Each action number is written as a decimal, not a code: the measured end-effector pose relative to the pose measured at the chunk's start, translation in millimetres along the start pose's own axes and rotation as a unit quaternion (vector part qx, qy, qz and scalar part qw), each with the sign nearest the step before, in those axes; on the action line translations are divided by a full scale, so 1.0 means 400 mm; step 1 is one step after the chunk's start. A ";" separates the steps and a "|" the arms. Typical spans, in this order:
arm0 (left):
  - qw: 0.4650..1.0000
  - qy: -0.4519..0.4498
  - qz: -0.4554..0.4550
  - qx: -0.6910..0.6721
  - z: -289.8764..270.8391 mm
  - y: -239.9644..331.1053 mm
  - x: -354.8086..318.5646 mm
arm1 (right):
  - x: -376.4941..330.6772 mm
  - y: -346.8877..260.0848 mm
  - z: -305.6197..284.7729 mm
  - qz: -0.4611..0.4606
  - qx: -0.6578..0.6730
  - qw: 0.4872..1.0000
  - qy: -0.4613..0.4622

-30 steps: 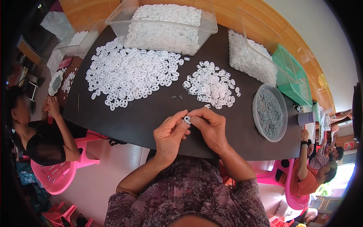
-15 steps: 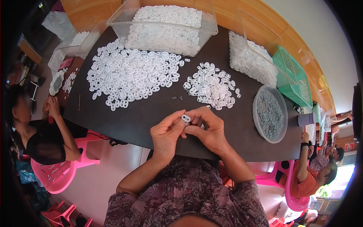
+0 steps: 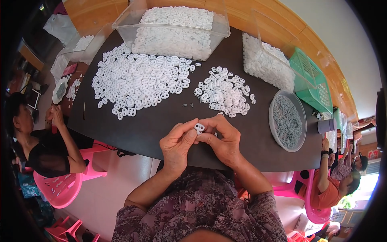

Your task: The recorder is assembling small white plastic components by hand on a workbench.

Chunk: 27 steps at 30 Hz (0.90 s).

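Observation:
A small white plastic piece with dark holes [image 3: 199, 128] is pinched between my two hands above the near part of the table. My left hand [image 3: 176, 146] grips its left side with thumb and forefinger. From the other side my right hand [image 3: 222, 140] closes on the same piece, fingers bent. Whether a screw is in my fingers is hidden. Just beyond my hands, a smaller pile of white two-holed pieces [image 3: 227, 90] lies near two loose screws [image 3: 188, 105]. The larger pile of similar pieces [image 3: 139, 78] spreads at the far left.
Clear plastic bins [image 3: 219, 30] full of white pieces stand at the back. A round tub of small grey screws [image 3: 287, 121] sits at the right, beside a green basket [image 3: 312, 78] and a grey-purple cup [image 3: 325, 126]. A thin stick [image 3: 84, 111] lies at left. Other people sit on both sides.
The white piece has turned between my fingers and now shows more of its holed face. My hands stay in nearly the same place.

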<state>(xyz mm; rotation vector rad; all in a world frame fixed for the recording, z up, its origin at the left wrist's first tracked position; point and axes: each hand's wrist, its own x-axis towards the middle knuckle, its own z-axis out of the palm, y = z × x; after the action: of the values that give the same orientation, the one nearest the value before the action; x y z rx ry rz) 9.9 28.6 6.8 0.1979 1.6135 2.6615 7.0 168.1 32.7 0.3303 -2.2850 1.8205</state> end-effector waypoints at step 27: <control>0.995 0.043 0.082 0.040 0.014 -0.014 -0.015 | -0.004 0.001 0.008 -0.095 -0.041 0.995 -0.008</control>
<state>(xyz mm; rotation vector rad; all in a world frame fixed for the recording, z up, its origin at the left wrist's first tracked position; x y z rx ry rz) 16.3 35.5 3.9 0.2293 1.8070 2.7624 8.4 165.3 31.3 0.5302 -2.2452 1.6323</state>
